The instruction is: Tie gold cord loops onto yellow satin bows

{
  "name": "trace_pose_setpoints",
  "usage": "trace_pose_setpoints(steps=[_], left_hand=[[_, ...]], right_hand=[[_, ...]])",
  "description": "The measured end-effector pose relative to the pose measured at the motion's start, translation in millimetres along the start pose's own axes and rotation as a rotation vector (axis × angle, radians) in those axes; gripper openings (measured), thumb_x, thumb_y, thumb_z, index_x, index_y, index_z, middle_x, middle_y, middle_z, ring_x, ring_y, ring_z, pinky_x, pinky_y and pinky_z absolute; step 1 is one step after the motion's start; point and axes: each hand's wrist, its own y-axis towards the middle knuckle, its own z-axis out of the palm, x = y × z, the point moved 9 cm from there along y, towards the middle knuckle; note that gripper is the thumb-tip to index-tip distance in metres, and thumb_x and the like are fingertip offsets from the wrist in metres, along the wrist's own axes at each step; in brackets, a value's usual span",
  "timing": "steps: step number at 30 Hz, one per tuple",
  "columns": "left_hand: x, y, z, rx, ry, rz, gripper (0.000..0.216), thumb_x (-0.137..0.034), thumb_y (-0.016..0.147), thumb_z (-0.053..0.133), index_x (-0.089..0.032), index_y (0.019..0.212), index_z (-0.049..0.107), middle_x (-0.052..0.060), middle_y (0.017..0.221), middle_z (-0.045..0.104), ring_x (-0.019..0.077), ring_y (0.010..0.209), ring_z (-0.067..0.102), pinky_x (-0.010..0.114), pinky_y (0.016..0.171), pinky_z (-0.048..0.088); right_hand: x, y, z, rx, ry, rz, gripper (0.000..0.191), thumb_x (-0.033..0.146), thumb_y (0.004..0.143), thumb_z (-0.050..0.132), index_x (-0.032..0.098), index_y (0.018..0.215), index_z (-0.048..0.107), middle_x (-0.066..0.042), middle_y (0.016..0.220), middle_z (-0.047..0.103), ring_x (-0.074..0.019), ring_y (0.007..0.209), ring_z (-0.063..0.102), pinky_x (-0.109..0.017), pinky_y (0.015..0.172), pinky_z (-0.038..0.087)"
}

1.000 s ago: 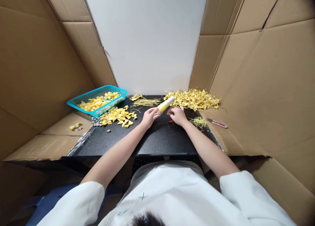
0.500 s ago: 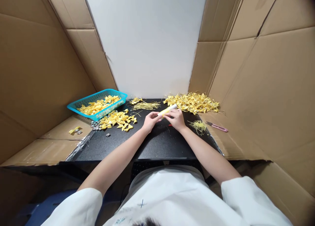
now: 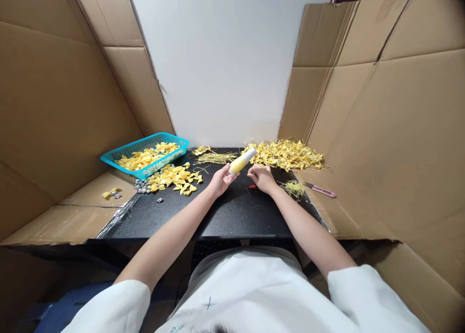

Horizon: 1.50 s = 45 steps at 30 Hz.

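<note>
Reference for all positions: black tabletop [image 3: 232,221].

Yellow-and-white tube [image 3: 242,161] was over the tabletop's middle, toward its far edge, apparently lifted clear. Left hand [image 3: 220,180] was closed on the tube's lower end, thumb and fingers wrapped there. Long axis slanted out of that grip toward the tabletop's far right corner, so most of the tube, pale far end included, stuck out free.

Right hand [image 3: 262,178] sat right of the tabletop's centerline, just beside the tube, not visibly touching it. Fingers were curled, tips near the thumb; couldn't tell whether they pinched a thread or nothing. Left was the nearer hand, being on the tube; right faced the tube's free length from the tabletop's right side.

Small red piece [image 3: 252,186] lay just right of tabletop center, near the right fingertips. Heap of yellow bows [image 3: 286,155] was at the tabletop's far right, yellow strings [image 3: 216,157] at far middle, thread clippings [image 3: 295,189] by its right edge. Teal basket [image 3: 140,173] stood at its far left.
</note>
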Motion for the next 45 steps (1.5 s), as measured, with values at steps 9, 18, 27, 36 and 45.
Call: trace_pose_setpoints(steps=[9, 18, 27, 36, 45], left_hand=[[16.4, -9.6, 8.6, 0.076, 0.126, -0.135, 0.029, -0.026, 0.068, 0.08, -0.005, 0.084, 0.068, 0.006, 0.058, 0.063, 0.0115, 0.043, 0.057, 0.02, 0.04, 0.043], [-7.7, 6.2, -33.4, -0.219, -0.047, 0.036, 0.029, -0.034, 0.075, 0.074, -0.014, 0.09, 0.061, 0.004, 0.073, 0.064, 0.012, 0.062, 0.064, 0.021, 0.06, 0.055], [-6.4, -1.6, -13.8, -0.102, -0.147, -0.057, 0.021, -0.033, 0.083, 0.063, -0.013, 0.088, 0.062, 0.006, 0.076, 0.065, 0.0106, 0.057, 0.062, 0.019, 0.053, 0.054], [-13.5, 0.9, -12.7, -0.082, -0.14, 0.025, 0.022, -0.034, 0.081, 0.067, -0.016, 0.088, 0.058, 0.002, 0.077, 0.064, 0.0083, 0.058, 0.062, 0.016, 0.056, 0.053], [-4.4, -6.2, 7.6, 0.042, -0.002, 0.004, 0.03, -0.036, 0.077, 0.072, -0.009, 0.086, 0.064, 0.009, 0.075, 0.067, 0.0131, 0.056, 0.063, 0.022, 0.054, 0.051]], right_hand=[[-40.2, 11.1, -21.5, -0.146, 0.553, 0.294, 0.029, 0.05, 0.09, 0.044, 0.024, 0.079, 0.04, -0.002, 0.086, 0.065, -0.0144, 0.071, 0.063, -0.029, 0.068, 0.049], [-9.0, -5.1, 5.6, 0.277, 0.83, 0.326, 0.032, 0.043, 0.073, 0.072, 0.021, 0.068, 0.049, 0.007, 0.051, 0.046, -0.0099, 0.048, 0.046, -0.028, 0.057, 0.051], [-49.7, 0.6, -26.6, -0.273, 0.555, 0.439, 0.03, 0.043, 0.076, 0.059, 0.02, 0.097, 0.057, -0.01, 0.109, 0.06, -0.0193, 0.095, 0.058, -0.036, 0.083, 0.048], [-41.2, -22.3, -91.6, -0.783, 0.186, 0.356, 0.026, 0.039, 0.078, 0.053, 0.019, 0.095, 0.056, -0.016, 0.122, 0.049, -0.031, 0.126, 0.037, -0.049, 0.105, 0.03], [-4.0, 0.9, -11.4, -0.094, 0.767, 0.245, 0.046, 0.045, 0.061, 0.081, 0.023, 0.093, 0.058, 0.002, 0.076, 0.062, -0.0106, 0.055, 0.055, -0.022, 0.049, 0.043]])
